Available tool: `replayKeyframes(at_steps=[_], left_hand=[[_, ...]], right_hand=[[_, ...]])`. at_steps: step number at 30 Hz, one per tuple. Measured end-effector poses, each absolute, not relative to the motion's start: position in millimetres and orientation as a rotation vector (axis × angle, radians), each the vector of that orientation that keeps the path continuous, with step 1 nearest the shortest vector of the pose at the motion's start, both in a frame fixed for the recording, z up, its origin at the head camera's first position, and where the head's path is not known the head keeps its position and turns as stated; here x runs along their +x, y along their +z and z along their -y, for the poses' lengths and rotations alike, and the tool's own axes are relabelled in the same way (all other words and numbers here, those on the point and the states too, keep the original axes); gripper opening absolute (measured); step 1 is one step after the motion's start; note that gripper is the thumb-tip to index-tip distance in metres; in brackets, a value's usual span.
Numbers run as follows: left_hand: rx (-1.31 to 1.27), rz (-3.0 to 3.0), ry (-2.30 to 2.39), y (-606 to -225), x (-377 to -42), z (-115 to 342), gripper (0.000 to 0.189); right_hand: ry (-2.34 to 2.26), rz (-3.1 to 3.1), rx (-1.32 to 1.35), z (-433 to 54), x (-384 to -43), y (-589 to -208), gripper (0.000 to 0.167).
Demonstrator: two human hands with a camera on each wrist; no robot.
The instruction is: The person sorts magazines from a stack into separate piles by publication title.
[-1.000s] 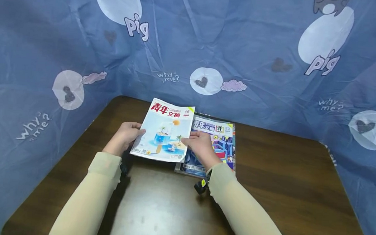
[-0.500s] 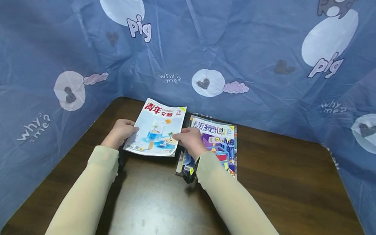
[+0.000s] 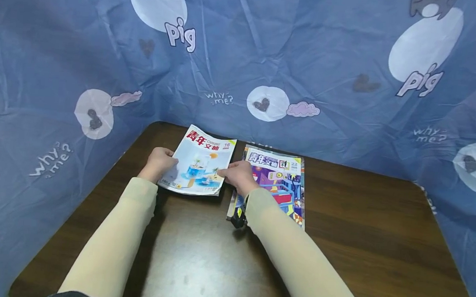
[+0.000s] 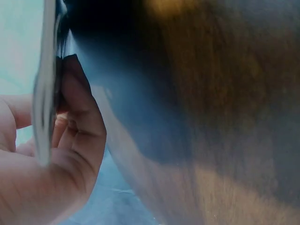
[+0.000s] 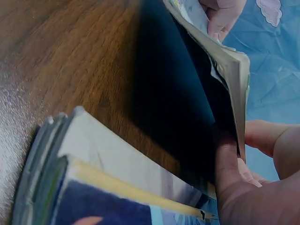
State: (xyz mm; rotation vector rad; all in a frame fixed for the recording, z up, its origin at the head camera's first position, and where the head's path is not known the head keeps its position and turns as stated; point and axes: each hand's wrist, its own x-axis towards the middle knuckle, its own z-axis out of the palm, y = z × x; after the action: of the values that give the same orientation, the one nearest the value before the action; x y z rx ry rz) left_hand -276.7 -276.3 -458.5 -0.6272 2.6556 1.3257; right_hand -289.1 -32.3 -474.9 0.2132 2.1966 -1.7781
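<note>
A light-blue and white magazine (image 3: 200,164) with red title characters is held just above the table, tilted a little. My left hand (image 3: 160,163) pinches its left edge, thumb on the cover and fingers beneath, as the left wrist view shows. On the opposite edge my right hand (image 3: 238,176) grips it the same way; in the right wrist view, fingers (image 5: 229,168) lie under the pages. Close to the right hand rests a stack of magazines (image 3: 278,183), a purple one on top, partly covered by that hand and wrist.
The stack lies on the brown wooden table (image 3: 359,233), near its back edge. A blue printed cloth (image 3: 326,49) hangs behind the table and at its sides. A small dark device (image 3: 238,219) sits at the right wrist.
Both hands have carried the light-blue magazine to the left and slightly lower, off the stack. More of the purple magazine's cover now shows.
</note>
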Motion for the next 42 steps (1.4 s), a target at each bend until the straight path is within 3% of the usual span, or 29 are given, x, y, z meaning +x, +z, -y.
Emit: replayKeyframes(at_steps=[11, 23, 33, 42], left_hand=[[-0.58, -2.806, 1.174, -467, -278, 271, 0.029], [-0.619, -2.892, 1.132, -470, -281, 277, 0.028], [-0.588, -2.86, 1.078, -470, -276, 277, 0.029], [-0.508, -2.9, 0.883, -466, -270, 273, 0.036]], right_hand=[[-1.675, -2.358, 0.154, 36, -294, -479, 0.034], [-1.562, -2.454, 0.093, 40, -291, -475, 0.037], [-1.548, -2.451, 0.093, 42, -282, -473, 0.05], [-1.368, -2.591, -0.081, 36, -275, -469, 0.03]])
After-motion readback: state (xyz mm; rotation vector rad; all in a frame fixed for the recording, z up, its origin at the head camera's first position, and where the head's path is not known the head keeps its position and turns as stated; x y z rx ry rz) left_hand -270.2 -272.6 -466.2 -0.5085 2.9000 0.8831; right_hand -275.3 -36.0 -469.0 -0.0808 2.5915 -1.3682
